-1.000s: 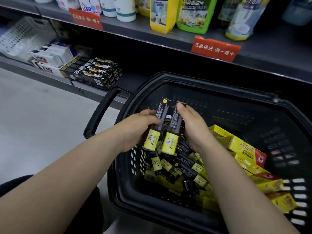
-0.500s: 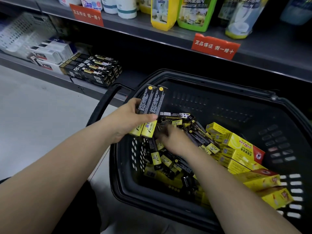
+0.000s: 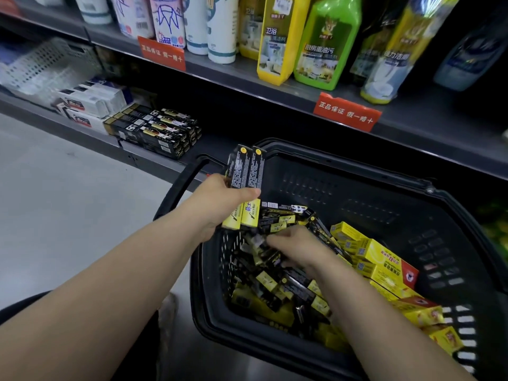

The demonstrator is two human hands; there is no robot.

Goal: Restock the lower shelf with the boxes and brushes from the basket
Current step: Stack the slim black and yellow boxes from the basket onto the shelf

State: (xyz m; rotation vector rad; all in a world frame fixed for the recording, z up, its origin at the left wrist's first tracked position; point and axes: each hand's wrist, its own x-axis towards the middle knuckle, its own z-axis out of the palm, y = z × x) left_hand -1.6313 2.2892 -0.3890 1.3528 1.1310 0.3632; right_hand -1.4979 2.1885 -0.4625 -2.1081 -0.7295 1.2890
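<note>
Two slim black-and-yellow boxes (image 3: pixel 245 174) stand nearly upright, side by side, in the left hand (image 3: pixel 217 207). The thumb lies across their front faces at about mid-length and the fingers are wrapped behind. They are held over the left rim of the basket (image 3: pixel 343 165), near its handle (image 3: pixel 176 195).

The right hand (image 3: pixel 298 247) is down inside the basket on the loose pile of matching boxes (image 3: pixel 291 284), fingers bent toward one. Blur hides whether it has actually closed on anything. Larger yellow cartons (image 3: pixel 380 258) lie along the right side of the basket.

The lower shelf (image 3: pixel 145 158) sits beyond the basket's left corner, with a stack of black boxes (image 3: pixel 156 127) at its front edge and white boxes (image 3: pixel 90 103) further left.

These cartons look light and stiff along their length, though thin card would probably dent if squeezed hard. Their glossy faces are likely to slide against each other, so a bundle is best gripped across the middle with flat faces pressed together and ends kept level. I cannot pick out any loose brushes.
</note>
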